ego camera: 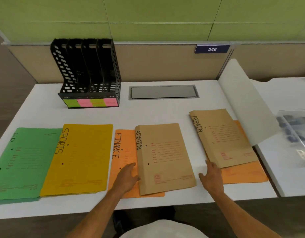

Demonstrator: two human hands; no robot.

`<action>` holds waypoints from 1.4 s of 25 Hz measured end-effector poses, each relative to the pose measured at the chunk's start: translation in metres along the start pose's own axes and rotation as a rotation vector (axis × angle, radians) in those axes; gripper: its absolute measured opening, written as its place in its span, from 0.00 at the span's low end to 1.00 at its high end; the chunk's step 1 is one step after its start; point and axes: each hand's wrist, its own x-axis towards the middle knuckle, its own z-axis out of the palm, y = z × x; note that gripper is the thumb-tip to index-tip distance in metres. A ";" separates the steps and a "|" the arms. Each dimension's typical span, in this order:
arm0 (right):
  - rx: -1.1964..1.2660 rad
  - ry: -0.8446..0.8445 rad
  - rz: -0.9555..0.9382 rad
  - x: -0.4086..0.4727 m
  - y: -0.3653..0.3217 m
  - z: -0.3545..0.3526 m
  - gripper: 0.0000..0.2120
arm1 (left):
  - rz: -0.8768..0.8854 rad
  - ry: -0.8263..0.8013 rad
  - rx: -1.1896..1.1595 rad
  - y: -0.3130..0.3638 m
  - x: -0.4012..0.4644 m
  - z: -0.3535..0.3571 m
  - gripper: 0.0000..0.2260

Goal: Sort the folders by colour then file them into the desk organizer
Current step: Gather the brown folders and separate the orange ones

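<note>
— Where are the folders?
— Flat card ones lie along the near desk (148,114); my left hand (126,176), fingers straight, touches the brown ADMIN folder (165,157), my right hand (211,176) open beside it.
— The organizer?
— The black perforated organizer (89,73) stands far left.

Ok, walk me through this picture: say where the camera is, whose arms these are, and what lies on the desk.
One camera, worn on a person's head, looks down at their own bare arms. On the white desk lie folders: green HR, yellow SPORTS, orange FINANCE partly under a brown ADMIN folder, and a second brown ADMIN folder on another orange one. At the back stands a black desk organizer with coloured labels. The left hand rests on FINANCE at the brown folder's edge; the right hand reaches toward the second ADMIN. Neither has a grip on anything.
</note>
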 end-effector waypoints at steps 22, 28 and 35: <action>-0.295 -0.200 -0.001 0.102 0.037 -0.050 0.34 | -0.383 -0.012 -0.734 0.064 0.030 0.044 0.19; -0.540 -0.074 -0.228 0.087 0.044 -0.049 0.25 | -0.361 0.028 -0.714 0.062 0.031 0.045 0.16; -0.561 0.190 -0.449 0.082 0.026 -0.075 0.06 | -0.317 0.015 -0.737 0.060 0.024 0.042 0.16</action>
